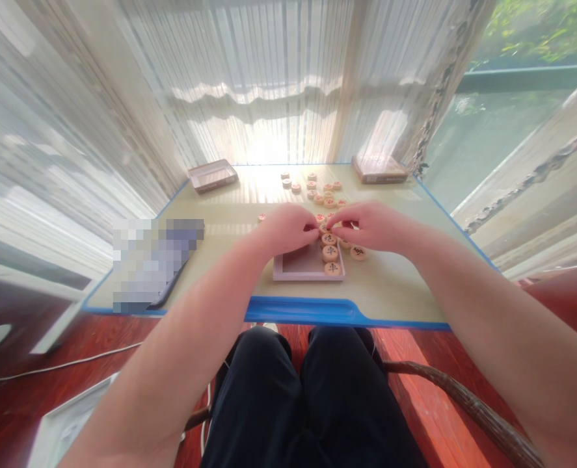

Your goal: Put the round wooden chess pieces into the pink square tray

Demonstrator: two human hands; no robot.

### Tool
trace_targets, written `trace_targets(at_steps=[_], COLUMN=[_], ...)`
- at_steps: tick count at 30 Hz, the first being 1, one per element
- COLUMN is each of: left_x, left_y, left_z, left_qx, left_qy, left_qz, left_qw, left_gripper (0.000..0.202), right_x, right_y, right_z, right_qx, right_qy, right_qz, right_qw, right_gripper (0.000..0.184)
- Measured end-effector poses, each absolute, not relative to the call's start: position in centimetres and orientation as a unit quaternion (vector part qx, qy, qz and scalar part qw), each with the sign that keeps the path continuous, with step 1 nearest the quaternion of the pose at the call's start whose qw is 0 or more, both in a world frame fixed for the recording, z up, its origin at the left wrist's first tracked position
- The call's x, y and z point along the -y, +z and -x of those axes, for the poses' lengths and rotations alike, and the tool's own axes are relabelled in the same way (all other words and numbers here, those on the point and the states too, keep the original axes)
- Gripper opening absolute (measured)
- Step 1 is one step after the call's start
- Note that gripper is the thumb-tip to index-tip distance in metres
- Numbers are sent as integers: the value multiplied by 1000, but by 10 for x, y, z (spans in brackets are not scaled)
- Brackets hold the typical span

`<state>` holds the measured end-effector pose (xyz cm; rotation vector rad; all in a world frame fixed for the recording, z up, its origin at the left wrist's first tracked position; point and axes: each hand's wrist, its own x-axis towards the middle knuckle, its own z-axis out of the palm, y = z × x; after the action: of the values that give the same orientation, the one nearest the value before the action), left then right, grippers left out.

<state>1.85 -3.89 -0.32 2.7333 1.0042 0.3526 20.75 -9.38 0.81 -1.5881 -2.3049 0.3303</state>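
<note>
A shallow open box tray (288, 275) lies near the table's front edge. Along its right side runs a column of round wooden Chinese chess pieces (330, 252) with dark characters facing up. My left hand (293, 227) reaches over the tray's far edge, fingertips closed against the left of a Chinese chess piece (324, 229) at the far end of the column. From the other side, my right hand (363, 224) has its thumb and bent index finger at that same piece. A loose dark-marked piece (358, 253) lies right of the tray, below my right hand.
More Chinese chess pieces (329, 203), several with red characters, are scattered beyond my hands. A box lid (214, 175) is at the back left, a closed-looking box (378, 169) at the back right. A blurred-out phone-like object (164, 260) lies left. The table has a blue edge (302, 311).
</note>
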Motion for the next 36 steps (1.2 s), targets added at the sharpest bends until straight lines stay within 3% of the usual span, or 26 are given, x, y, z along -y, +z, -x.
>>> trace_targets(at_steps=[15,23,29,36], left_x=[35,35,28,11], left_y=[-11,-6,-9,-20], left_z=[-19,-16,-12,-4], left_qx=[-330,-372,-371,-383], left_qy=[114,161,237,200], left_qz=[-928,-907,-893,-898], left_qw=[132,111,90,83], left_gripper=[28,25,23,23], right_x=[89,99,100,101], right_y=[9,27,27,28], right_z=[-212,-223,-224,-228], right_qx=[781,782,772,749], right_qy=[80,164,180,190], right_qz=[594,601,605,627], right_qw=[177,-10,-67,-101], right_gripper=[28,21,30,39])
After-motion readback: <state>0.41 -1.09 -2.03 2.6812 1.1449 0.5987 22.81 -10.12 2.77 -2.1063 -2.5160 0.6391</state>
